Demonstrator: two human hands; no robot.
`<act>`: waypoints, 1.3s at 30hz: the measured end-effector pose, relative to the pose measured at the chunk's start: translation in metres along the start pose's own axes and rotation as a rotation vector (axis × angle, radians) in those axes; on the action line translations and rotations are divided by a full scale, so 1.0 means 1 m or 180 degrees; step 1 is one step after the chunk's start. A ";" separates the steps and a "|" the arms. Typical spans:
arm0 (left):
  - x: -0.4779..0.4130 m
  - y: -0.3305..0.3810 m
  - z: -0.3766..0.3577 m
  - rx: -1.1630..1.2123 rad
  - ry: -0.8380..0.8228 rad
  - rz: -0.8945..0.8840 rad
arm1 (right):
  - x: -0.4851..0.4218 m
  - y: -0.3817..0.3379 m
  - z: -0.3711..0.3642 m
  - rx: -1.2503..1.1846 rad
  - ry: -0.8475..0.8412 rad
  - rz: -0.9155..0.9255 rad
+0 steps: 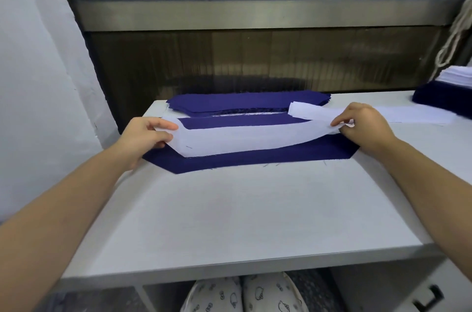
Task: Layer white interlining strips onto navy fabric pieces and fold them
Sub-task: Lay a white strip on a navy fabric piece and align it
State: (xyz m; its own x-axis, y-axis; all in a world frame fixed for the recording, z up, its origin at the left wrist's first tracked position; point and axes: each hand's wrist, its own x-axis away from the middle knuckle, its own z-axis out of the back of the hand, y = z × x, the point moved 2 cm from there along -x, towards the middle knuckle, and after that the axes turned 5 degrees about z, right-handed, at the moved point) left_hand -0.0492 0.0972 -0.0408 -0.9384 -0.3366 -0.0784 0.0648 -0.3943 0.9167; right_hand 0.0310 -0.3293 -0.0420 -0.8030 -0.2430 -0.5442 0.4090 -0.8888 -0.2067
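Pinching white interlining strip (250, 139) at both ends: left hand (146, 135) with thumb over fingers on left end, right hand (362, 125) with fingertips on right end. Stretched lengthwise over navy fabric piece (255, 157), laid flat toward far edge of table (242, 209). Behind, along far edge: stack of navy pieces (245, 101); at far right corner: second navy stack (439, 97) topped with white strips, loose white strip (413, 115) just beside.

Soft, cool, even light from overhead leaves only faint shadows; the table (255, 222) edge bows with wide-angle distortion, corners smeared.
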 end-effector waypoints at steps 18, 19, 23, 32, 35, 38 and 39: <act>0.013 0.000 0.013 -0.0897 -0.0560 -0.0310 | 0.007 0.019 0.013 -0.1897 -0.0564 -0.0683; 0.013 -0.001 0.013 -0.0932 -0.0550 -0.0328 | 0.007 0.019 0.012 -0.1929 -0.0511 -0.0710; 0.013 -0.001 0.014 -0.1166 -0.0561 -0.0412 | 0.006 0.018 0.006 -0.1995 -0.0631 -0.0840; 0.011 0.001 0.021 -0.1321 -0.0451 -0.0484 | 0.007 0.010 0.009 -0.2023 -0.0750 -0.0622; 0.010 0.000 0.022 -0.1421 -0.0506 -0.0443 | 0.006 0.011 0.008 -0.1948 -0.0865 -0.0618; 0.011 0.001 0.021 -0.1567 -0.0527 -0.0524 | 0.007 0.013 0.007 -0.1914 -0.0904 -0.0635; 0.012 0.001 0.021 -0.1620 -0.0531 -0.0556 | 0.007 0.013 0.007 -0.1883 -0.0913 -0.0639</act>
State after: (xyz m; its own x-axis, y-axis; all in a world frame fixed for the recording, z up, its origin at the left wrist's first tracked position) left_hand -0.0673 0.1112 -0.0325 -0.9881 -0.1059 -0.1112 0.0206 -0.8088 0.5878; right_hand 0.0280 -0.3456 -0.0428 -0.9376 -0.2616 -0.2289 0.3427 -0.5854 -0.7348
